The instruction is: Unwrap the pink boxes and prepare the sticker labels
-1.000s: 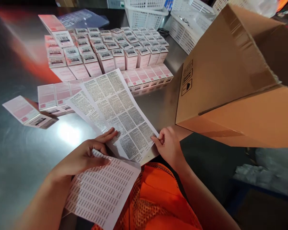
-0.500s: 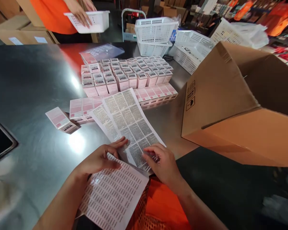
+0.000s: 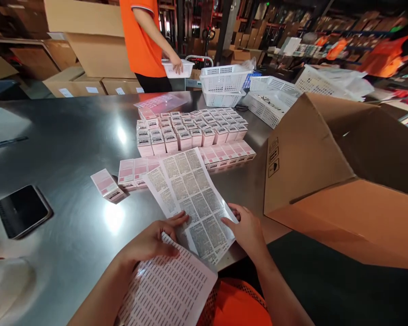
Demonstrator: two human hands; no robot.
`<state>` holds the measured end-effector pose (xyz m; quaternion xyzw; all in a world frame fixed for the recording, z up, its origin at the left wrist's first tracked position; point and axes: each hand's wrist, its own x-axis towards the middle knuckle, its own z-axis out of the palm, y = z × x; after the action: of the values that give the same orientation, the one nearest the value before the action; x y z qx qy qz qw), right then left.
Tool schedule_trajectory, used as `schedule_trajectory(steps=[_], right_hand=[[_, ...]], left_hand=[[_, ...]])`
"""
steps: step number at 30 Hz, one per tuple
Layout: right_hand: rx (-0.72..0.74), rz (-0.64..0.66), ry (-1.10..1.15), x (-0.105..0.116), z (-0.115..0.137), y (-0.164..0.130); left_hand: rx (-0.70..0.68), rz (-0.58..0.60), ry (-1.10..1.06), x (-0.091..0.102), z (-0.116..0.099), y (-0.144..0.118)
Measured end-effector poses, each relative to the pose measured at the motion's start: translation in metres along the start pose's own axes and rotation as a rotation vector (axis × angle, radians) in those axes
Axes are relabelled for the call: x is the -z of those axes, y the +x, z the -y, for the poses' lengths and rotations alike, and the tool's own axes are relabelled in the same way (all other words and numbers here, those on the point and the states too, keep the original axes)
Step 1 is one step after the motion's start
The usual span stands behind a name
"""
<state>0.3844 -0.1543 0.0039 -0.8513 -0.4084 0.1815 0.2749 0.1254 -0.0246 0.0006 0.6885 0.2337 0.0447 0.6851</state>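
My left hand (image 3: pixel 161 237) pinches a sheet of small barcode-like labels (image 3: pixel 170 285) between thumb and fingers, tilted over the table's near edge. Its index finger reaches onto a printed sheet (image 3: pixel 199 199) divided into blocks of dense text. A second such sheet (image 3: pixel 157 181) lies partly under the first. At the printed sheet's right edge, my right hand (image 3: pixel 246 226) grips the paper between thumb and fingers. Just beyond the sheets stand rows of small pink and white boxes (image 3: pixel 192 136), with labels on their ends. One pink box (image 3: pixel 108 185) sits apart on the left.
A large open cardboard carton (image 3: pixel 292 158) stands at the right. White plastic baskets (image 3: pixel 224 79) are at the back, near a clear plastic sheet (image 3: pixel 161 102). A phone (image 3: pixel 23 210) lies at the left. Across the metal table (image 3: pixel 71 136), a person in orange (image 3: pixel 141 40) holds a white basket (image 3: pixel 182 69).
My right hand has moved from the printed sheet's lower part to its right edge. The view has tilted up, and the person opposite now appears farther back with the basket.
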Motion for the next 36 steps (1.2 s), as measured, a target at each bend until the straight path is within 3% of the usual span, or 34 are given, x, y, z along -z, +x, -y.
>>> schedule_trajectory(steps=[5,11,19,30,33,36], right_hand=[[-0.025,-0.062,0.167,0.006,-0.008,0.005],[-0.048,-0.113,0.543,0.006,-0.017,0.012],[0.034,-0.112,0.748,0.004,0.002,0.021],[0.2,-0.137,0.629,-0.008,0.05,0.064],[0.192,-0.102,0.592,0.006,0.045,0.062],[0.094,-0.021,0.549,0.022,0.021,0.04]], left_hand=[[-0.01,0.003,-0.005,0.001,-0.001,0.0],[0.0,0.016,-0.02,0.001,-0.004,0.0],[-0.018,0.017,-0.064,0.003,0.003,0.0],[-0.039,-0.046,-0.169,0.002,0.006,-0.003],[-0.043,-0.084,-0.18,0.01,0.003,-0.012],[-0.071,-0.113,-0.226,0.024,-0.001,-0.027]])
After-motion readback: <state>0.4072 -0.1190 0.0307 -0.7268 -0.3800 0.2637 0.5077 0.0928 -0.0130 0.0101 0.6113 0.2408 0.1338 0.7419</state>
